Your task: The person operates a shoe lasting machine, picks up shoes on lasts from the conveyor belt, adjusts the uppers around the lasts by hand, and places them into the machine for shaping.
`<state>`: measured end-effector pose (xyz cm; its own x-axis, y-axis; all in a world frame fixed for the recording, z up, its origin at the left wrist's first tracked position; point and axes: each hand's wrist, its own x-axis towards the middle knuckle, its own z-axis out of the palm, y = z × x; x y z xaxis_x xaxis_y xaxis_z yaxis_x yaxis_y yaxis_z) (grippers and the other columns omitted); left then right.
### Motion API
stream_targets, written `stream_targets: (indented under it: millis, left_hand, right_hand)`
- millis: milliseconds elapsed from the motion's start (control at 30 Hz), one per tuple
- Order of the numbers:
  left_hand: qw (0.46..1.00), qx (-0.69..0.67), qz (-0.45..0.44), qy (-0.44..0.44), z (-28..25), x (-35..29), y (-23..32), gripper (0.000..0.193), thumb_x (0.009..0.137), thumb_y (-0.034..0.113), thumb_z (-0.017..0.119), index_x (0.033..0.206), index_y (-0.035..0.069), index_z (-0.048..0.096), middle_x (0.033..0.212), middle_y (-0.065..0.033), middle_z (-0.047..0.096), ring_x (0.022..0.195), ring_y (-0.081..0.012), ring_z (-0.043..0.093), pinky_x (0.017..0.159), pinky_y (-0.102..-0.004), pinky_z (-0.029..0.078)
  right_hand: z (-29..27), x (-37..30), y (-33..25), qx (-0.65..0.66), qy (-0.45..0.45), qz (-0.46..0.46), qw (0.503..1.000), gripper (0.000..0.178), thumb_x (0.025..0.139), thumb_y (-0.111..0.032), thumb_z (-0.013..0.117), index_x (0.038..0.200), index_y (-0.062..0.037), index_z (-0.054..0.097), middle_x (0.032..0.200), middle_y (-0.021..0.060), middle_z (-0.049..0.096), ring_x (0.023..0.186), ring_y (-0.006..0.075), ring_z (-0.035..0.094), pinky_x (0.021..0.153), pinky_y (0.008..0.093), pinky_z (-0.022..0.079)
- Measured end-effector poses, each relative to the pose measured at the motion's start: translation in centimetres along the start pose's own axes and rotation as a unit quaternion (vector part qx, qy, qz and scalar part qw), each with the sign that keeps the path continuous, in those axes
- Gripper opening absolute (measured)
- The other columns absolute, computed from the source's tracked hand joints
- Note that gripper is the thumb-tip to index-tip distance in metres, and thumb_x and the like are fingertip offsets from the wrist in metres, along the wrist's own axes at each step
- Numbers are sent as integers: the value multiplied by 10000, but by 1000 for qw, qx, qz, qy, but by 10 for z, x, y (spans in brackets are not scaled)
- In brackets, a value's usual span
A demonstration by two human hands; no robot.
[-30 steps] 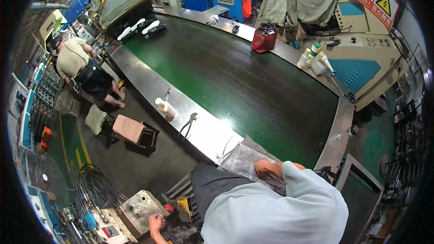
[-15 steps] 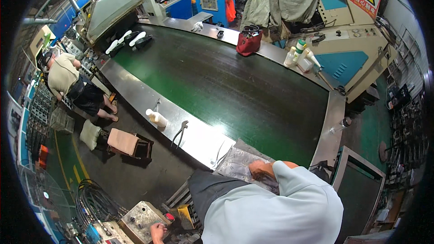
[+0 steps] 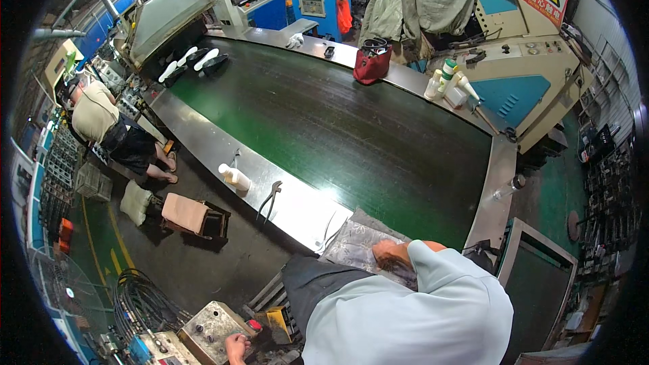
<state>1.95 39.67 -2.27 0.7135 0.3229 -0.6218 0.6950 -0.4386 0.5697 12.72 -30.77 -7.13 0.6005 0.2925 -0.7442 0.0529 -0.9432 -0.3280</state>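
At the lower edge, my left hand (image 3: 236, 347) rests on a worn metal control box (image 3: 215, 328), its fingers curled in and nothing seen in them. Just beside it is a red push button (image 3: 254, 325). My right arm (image 3: 389, 251) is bent and lies on a grey patterned cushion (image 3: 355, 240) at the near end of a conveyor table. Its fingers are hidden or cannot be made out. Left of the cushion, pincers (image 3: 269, 201) and a white bottle (image 3: 234, 177) are on the metal rim (image 3: 297, 213).
The dark green belt (image 3: 338, 128) carries several shoe parts with white soles (image 3: 203, 60) by a hooded machine (image 3: 169, 16). A red bag (image 3: 372, 62) and bottles (image 3: 445, 81) stand on the far rim. A co-worker (image 3: 98, 115) is at the left, near padded stools (image 3: 185, 214).
The co-worker at the left has shifted slightly and bends further forward. My hands and the things on the table look the same.
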Motion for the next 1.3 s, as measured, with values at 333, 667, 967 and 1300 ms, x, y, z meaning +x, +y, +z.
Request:
stream_targets:
  millis: [333, 667, 967, 1300]
  left_hand:
    - [1000, 12, 3, -7, 0, 1, 3, 320, 936, 50, 587, 1195, -124, 656, 859, -167, 726, 659, -230, 727, 554, -327, 589]
    - [1000, -3, 5, -10, -1, 2, 0, 336, 957, 66, 593, 1229, -127, 632, 897, -171, 727, 667, -228, 725, 562, -326, 588]
    - [1000, -4, 1, -10, -1, -3, 6, 356, 939, 52, 588, 1242, -128, 638, 859, -160, 717, 661, -224, 721, 554, -322, 576]
    - [999, -36, -2, -16, -1, -4, 6, 337, 934, 48, 580, 1209, -140, 632, 840, -161, 711, 633, -216, 709, 520, -324, 561]
  right_hand:
    - [3, 3, 3, 20, 16, 6, 1000, 554, 625, -444, 931, 956, -27, 780, 982, 232, 757, 973, 400, 734, 837, 495, 573]
    - [8, 12, 5, -12, 0, 13, 1000, 552, 667, -472, 914, 974, -33, 781, 985, 221, 763, 975, 396, 737, 841, 494, 579]
    - [2, 10, 1, -14, -31, 35, 999, 612, 652, -472, 951, 1076, -65, 783, 1059, 198, 765, 1045, 387, 727, 884, 475, 573]
    - [-5, -6, -5, 0, -10, 16, 1000, 551, 699, -429, 927, 1047, -28, 782, 1030, 217, 762, 1022, 403, 726, 883, 491, 575]
